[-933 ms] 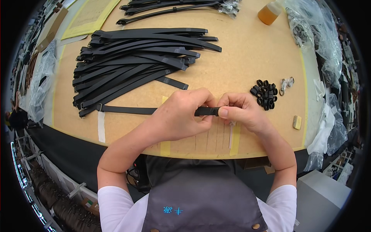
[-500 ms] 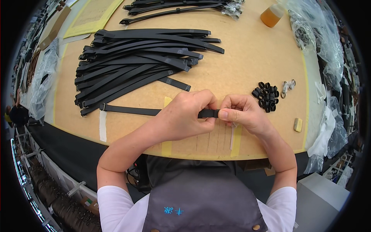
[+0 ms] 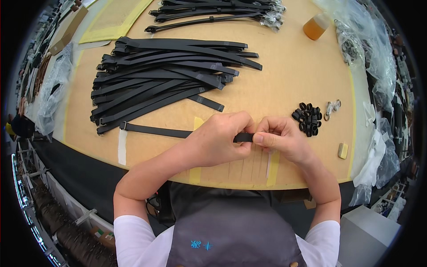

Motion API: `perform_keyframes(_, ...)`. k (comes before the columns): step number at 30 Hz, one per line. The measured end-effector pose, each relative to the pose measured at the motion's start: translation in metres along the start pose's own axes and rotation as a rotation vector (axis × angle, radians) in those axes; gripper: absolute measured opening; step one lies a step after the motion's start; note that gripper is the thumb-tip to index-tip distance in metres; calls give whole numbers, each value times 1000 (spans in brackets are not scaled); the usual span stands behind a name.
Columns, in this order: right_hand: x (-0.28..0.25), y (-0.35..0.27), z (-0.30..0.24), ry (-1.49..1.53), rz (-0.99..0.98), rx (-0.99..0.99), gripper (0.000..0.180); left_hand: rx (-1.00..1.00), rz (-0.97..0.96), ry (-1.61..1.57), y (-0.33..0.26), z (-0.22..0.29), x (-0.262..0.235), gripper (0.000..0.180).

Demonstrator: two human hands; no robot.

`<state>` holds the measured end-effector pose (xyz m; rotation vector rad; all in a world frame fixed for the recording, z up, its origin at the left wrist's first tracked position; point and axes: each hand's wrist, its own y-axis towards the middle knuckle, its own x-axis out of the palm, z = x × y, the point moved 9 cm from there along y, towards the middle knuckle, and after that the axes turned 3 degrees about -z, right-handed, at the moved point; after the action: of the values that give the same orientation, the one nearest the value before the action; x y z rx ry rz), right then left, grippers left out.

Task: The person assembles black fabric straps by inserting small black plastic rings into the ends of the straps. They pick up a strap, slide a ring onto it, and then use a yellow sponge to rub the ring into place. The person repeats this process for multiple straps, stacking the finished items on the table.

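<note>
A long black strap [image 3: 153, 130] lies across the near part of the wooden table [image 3: 284, 75], its far end at the left. My left hand [image 3: 220, 139] is closed around the strap's near end. My right hand [image 3: 278, 138] pinches the same end from the right, thumb and forefinger on the short black piece that shows between both hands. Whether a loop sits on that end is hidden by my fingers. A small heap of black loops [image 3: 308, 118] lies just beyond my right hand.
A big pile of black straps [image 3: 164, 78] fills the table's left middle, and another bundle [image 3: 213, 11] lies at the far edge. A cup of amber liquid [image 3: 315, 27], metal clips [image 3: 331, 107], a small tan block [image 3: 342, 150] and clear plastic bags [image 3: 378, 58] sit at the right.
Both hands have stayed on the strap end with only slight finger shifts. The strap and the piles have not moved.
</note>
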<state>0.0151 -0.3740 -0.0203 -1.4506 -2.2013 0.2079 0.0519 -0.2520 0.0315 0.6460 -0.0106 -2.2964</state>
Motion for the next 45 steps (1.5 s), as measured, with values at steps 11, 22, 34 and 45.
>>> perform_keyframes(11,1,-7,-5,-168,54,-129,16,26,-16,37,4,10,0,24)
perform_keyframes(22,0,-16,-10,-366,96,-238,20,1,-143,-59,3,14,9,22)
perform_keyframes(34,5,-15,-4,-224,-82,-50,20,63,-109,-30,-3,17,10,21)
perform_keyframes(45,15,-14,3,-283,-190,-137,33,104,-141,-90,0,23,10,21)
